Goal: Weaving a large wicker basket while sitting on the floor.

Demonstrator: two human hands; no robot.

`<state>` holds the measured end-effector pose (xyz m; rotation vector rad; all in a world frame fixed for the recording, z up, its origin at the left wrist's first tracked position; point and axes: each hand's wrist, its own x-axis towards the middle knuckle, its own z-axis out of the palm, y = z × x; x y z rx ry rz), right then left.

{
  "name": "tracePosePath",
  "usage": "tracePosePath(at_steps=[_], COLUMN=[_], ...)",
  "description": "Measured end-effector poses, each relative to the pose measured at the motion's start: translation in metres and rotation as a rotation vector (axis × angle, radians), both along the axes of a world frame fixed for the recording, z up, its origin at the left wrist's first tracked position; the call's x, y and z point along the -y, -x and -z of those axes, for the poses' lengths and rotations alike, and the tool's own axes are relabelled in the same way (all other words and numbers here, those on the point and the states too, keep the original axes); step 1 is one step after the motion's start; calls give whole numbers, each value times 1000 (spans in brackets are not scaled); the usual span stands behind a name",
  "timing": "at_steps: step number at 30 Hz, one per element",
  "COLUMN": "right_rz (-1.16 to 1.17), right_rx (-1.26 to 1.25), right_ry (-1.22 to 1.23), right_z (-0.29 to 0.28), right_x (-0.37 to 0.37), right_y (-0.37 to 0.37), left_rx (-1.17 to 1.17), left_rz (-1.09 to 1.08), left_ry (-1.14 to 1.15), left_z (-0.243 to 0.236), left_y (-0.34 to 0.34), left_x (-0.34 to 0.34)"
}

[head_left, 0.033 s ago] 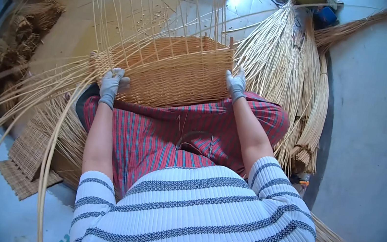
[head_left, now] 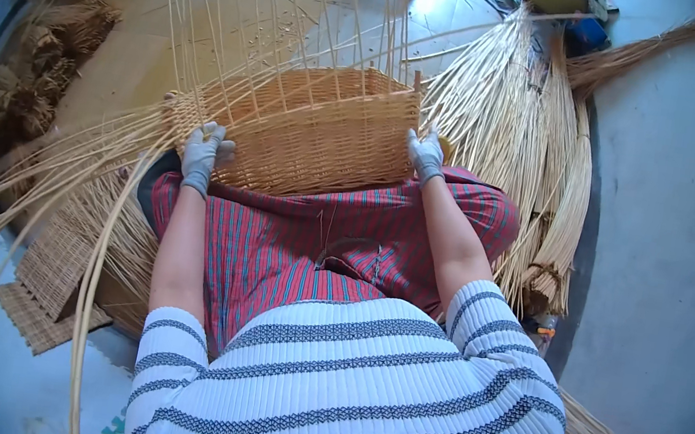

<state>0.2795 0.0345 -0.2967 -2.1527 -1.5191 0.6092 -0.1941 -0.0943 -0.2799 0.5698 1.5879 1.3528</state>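
A half-woven wicker basket (head_left: 322,147), long and orange-tan, rests across my crossed legs and tilts a little. Thin upright stakes rise from its rim, and a spray of long loose canes (head_left: 82,149) sticks out past its left end. My left hand (head_left: 204,152), in a pale grey glove, is closed on the basket's near left corner, where the canes come out. At the right end my right hand (head_left: 427,153), gloved too, grips the end wall. Beside its fingers shows a small rounded yellowish thing (head_left: 444,149) whose kind I cannot make out.
Large bundles of pale cane (head_left: 505,106) lie to the right of the basket. Darker bundles (head_left: 37,85) are piled at the far left. Woven panels (head_left: 51,273) lie at the near left. Cane scraps are scattered over the brown board (head_left: 129,62) ahead.
The basket and both hands have shifted very slightly to the right. The rounded yellowish thing now shows beside my right hand.
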Motion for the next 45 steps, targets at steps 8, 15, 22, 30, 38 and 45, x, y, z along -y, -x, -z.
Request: tracePosePath(at_steps=[8,15,22,30,38,45], right_rz=[37,-305,-35,-411,-728,-224], right_rx=[-163,130,-1426,-890,-354,-1162], right_ry=[36,-397,-70,-342,-751,-344], right_z=[35,-13,-45,-74,-87,-50], right_x=[50,116,58,8,-59,44], right_y=[2,39,140,184,224,160], left_rx=[-735,-1106,-1159,-209,-111,-858], left_rz=[77,289,617,602,464,239], left_ry=[-135,47,194,280,309,123], left_z=[-9,-18,-38,-44,-42,-58], left_y=[-70,-81,-65,-61,-73,-75], left_x=[32,6,-22,-45,-51,-84])
